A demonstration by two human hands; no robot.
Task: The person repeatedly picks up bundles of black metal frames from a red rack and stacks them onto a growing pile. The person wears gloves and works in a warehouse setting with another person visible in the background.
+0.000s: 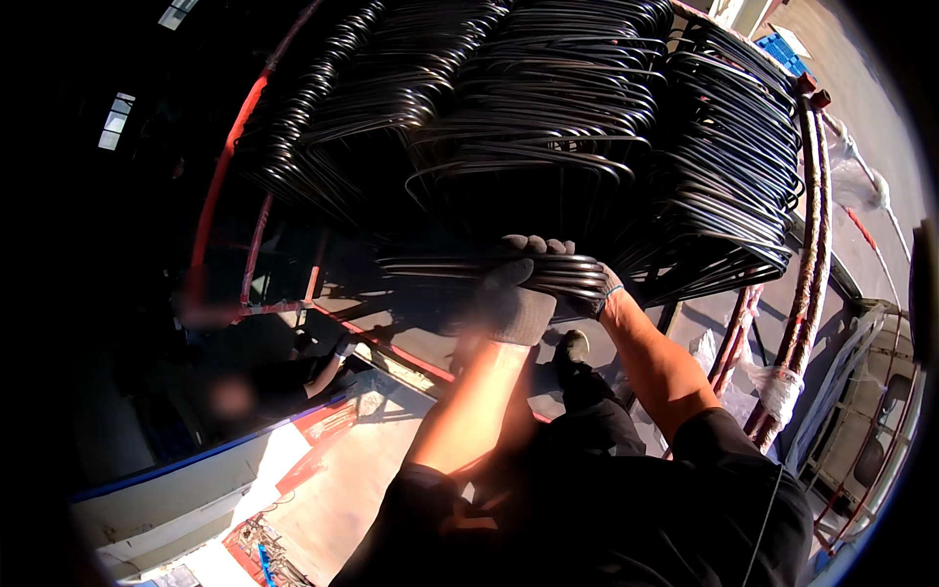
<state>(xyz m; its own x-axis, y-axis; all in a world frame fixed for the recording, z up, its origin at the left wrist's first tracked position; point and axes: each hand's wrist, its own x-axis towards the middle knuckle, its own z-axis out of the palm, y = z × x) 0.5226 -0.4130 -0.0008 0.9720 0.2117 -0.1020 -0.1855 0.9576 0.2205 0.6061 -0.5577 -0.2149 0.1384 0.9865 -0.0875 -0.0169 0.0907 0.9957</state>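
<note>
My left hand [515,301], in a grey knit glove, is closed round a bundle of black bent metal rods [572,274], its fingertips curled over the far side. My right hand [599,293], also gloved, grips the bundle's right end, partly hidden behind the rods. The bundle lies roughly level in front of my body. Just beyond it hang thick rows of similar bent black rods [558,83], stacked closely side by side. Another row of rods [734,157] stands at the right, its lower ends near my right hand.
A rack frame has a red bar [231,152] at the left and rusty posts [810,235] at the right, partly wrapped in plastic film [780,391]. At the lower left, a co-worker's arm [328,372] shows in shadow. A blue pallet [782,54] lies far right.
</note>
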